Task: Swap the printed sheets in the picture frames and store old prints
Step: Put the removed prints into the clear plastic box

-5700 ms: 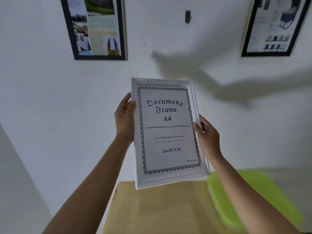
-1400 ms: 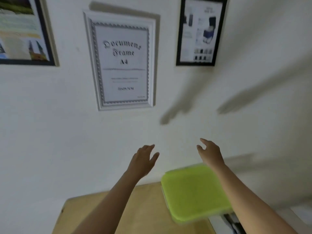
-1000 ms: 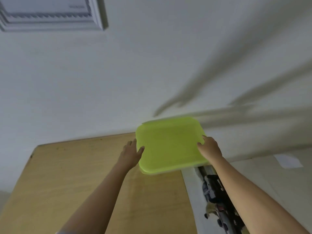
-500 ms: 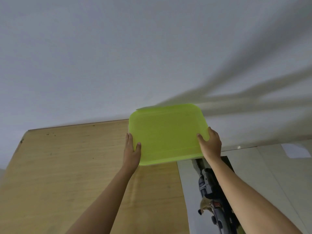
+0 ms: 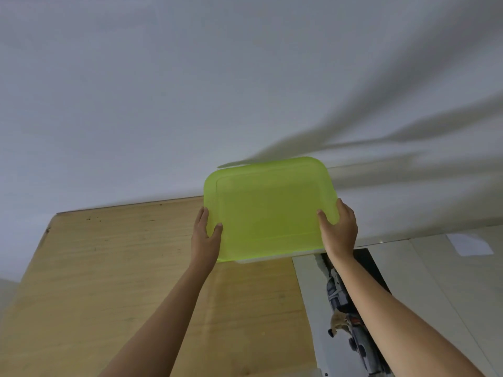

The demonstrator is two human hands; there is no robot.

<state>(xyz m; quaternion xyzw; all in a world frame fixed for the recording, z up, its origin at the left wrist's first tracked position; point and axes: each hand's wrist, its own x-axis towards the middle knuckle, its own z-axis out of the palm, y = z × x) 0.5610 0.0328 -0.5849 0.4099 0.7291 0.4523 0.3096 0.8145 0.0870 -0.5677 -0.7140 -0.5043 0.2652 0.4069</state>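
A lime-green plastic lid (image 5: 268, 208) sits on a pale storage box whose edge (image 5: 261, 259) shows just below it, at the far right end of the wooden table (image 5: 114, 281). My left hand (image 5: 204, 238) grips the lid's left edge, thumb on top. My right hand (image 5: 339, 231) grips its right edge the same way. A printed sheet (image 5: 351, 322) with a dark picture lies to the right of the table, partly under my right forearm. No picture frames are in view.
A white wall (image 5: 190, 91) rises right behind the table and box. Pale floor tiles (image 5: 449, 281) lie to the right, with a small white paper (image 5: 469, 243) on them.
The view dropped from the framed prints on the wall to the table. Both hands came down onto the green lid and took hold of its two side edges.
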